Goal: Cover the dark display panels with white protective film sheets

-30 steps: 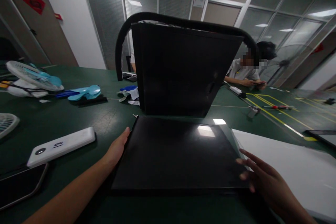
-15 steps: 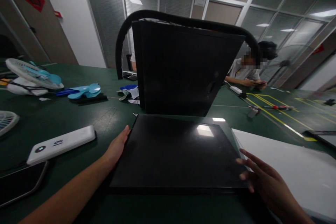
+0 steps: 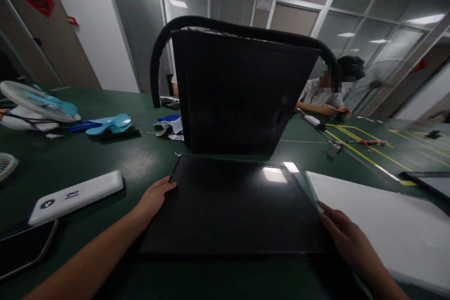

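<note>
A flat black panel (image 3: 225,211) with a glossy top lies in front of me, reflecting a ceiling light. At its left edge, my left hand (image 3: 154,199) is closed, thumb on the top and fingers mostly out of sight below. My right hand (image 3: 342,232) holds the opposite edge, its fingers bent along the side; the thumb is hard to make out. A clear margin shows at the panel's far right corner. Just beyond stands a large black case (image 3: 242,93), upright, with a thick black foam-like strip (image 3: 246,30) arching over its top.
A white board (image 3: 383,229) lies right of the panel on the green table (image 3: 137,154). To the left are a white power bank (image 3: 79,197), a phone (image 3: 26,248) and light-blue fan blades (image 3: 110,124). Another person (image 3: 325,96) sits at the far right, near a red-handled screwdriver (image 3: 369,142).
My right hand's fingers have come in from spread apart to close against the panel's right edge. My left thumb has moved onto the panel's top. The whole view has shifted slightly.
</note>
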A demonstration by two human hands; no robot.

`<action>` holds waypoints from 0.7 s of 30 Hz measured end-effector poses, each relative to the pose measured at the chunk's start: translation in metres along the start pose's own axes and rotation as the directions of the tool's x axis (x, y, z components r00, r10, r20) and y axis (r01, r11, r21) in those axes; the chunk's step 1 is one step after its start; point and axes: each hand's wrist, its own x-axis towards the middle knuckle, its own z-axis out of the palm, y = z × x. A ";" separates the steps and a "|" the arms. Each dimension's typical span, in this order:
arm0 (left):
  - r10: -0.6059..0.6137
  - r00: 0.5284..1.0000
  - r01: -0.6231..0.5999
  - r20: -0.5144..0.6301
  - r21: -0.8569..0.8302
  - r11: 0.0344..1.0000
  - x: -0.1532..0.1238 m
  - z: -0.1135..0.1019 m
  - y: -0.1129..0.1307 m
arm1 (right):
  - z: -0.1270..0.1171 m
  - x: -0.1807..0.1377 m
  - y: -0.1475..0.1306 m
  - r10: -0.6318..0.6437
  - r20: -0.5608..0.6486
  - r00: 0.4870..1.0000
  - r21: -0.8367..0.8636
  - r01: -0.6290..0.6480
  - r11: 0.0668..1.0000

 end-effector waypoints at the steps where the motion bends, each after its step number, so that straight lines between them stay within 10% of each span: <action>1: 0.001 1.000 -0.001 0.000 0.009 1.000 0.000 -0.001 0.001 | 0.002 0.001 0.002 -0.048 -0.002 0.999 -0.049 0.048 0.998; 14: 0.050 0.973 -0.113 0.225 0.277 0.954 -0.001 -0.014 0.004 | 0.030 -0.018 -0.001 -0.457 0.089 0.885 -0.484 0.440 0.756; 21: 0.273 0.948 -0.305 0.162 0.707 0.638 0.023 -0.039 0.012 | -0.038 -0.013 0.041 -0.535 -0.005 0.845 -0.600 0.425 0.677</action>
